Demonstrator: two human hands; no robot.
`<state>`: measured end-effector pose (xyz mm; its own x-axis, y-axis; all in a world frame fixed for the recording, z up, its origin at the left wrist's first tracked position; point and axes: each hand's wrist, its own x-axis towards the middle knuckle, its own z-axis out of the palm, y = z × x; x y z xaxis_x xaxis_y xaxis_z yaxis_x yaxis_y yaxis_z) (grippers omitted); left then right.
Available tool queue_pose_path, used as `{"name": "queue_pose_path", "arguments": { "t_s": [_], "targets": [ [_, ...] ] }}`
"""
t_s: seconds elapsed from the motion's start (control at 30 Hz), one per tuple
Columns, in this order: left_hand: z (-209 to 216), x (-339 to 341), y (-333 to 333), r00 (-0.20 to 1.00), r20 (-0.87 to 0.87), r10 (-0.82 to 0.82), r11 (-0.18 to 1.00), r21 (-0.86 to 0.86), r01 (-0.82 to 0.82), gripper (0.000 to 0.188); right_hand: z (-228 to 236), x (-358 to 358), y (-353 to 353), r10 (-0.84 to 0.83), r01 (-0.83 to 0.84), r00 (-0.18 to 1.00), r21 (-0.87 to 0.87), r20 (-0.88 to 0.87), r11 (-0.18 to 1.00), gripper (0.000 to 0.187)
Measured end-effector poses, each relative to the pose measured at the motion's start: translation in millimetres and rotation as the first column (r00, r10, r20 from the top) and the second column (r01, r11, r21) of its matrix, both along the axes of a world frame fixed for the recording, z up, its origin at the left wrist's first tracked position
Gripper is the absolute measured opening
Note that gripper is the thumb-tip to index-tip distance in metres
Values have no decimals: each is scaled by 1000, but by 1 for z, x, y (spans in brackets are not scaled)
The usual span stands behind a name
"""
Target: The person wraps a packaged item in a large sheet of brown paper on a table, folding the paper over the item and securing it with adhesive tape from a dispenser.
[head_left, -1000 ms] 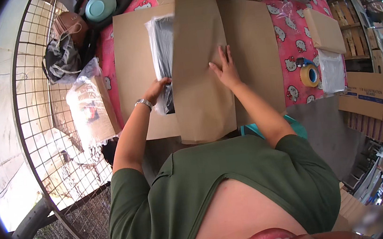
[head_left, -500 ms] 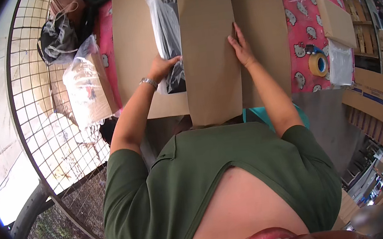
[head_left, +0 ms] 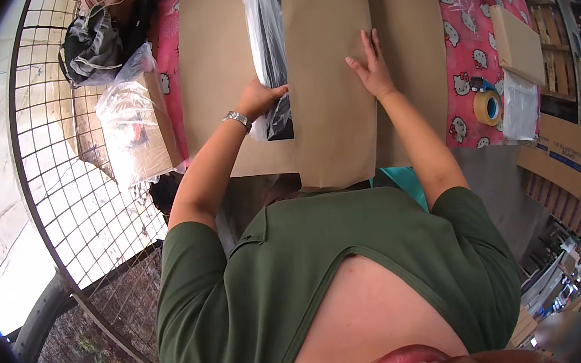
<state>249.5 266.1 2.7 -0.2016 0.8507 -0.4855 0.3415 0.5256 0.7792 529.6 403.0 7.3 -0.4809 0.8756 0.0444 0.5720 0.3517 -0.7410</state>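
A long black item in clear plastic (head_left: 269, 47) lies on a large brown cardboard sheet (head_left: 216, 61) on the table. One folded cardboard panel (head_left: 328, 48) stands over its right side and hides that part. My left hand (head_left: 263, 98), with a metal watch on the wrist, is closed round the item's left edge, its thumb on top by the panel; the fingers beneath are hidden. Against the panel's right edge rests my right hand (head_left: 374, 75), fingers stretched out and thumb apart, holding nothing.
Right on the pink patterned cloth (head_left: 453, 34) are a tape roll (head_left: 488, 107), a flat brown box (head_left: 516, 37) and clear plastic sleeves (head_left: 520, 106). A plastic-covered carton (head_left: 134, 131) and a dark drawstring bag (head_left: 92, 46) stand left, beside a wire mesh fence (head_left: 56, 136).
The wrapped item and the folded panel have shifted slightly right, along with my left hand. My right hand's fingers now lie flatter on the panel.
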Motion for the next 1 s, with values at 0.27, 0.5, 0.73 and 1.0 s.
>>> {"name": "queue_pose_path", "arguments": {
  "t_s": [0.27,0.5,0.73,1.0],
  "targets": [
    [21,4,4,999,30,28,998,-61,-26,76,7,-25,-17,-158,17,898,327,411,945,85],
    [11,2,6,1000,-25,11,996,-91,-13,83,25,-56,-72,-136,-78,806,331,577,941,87],
    [-18,-2,-1,994,-110,-9,999,-41,5,82,30,-59,-80,-105,-95,808,304,580,948,88],
    [18,-21,11,951,177,-252,951,-137,278,82,25,-53,-79,-125,-68,812,305,570,950,89]
  ]
}}
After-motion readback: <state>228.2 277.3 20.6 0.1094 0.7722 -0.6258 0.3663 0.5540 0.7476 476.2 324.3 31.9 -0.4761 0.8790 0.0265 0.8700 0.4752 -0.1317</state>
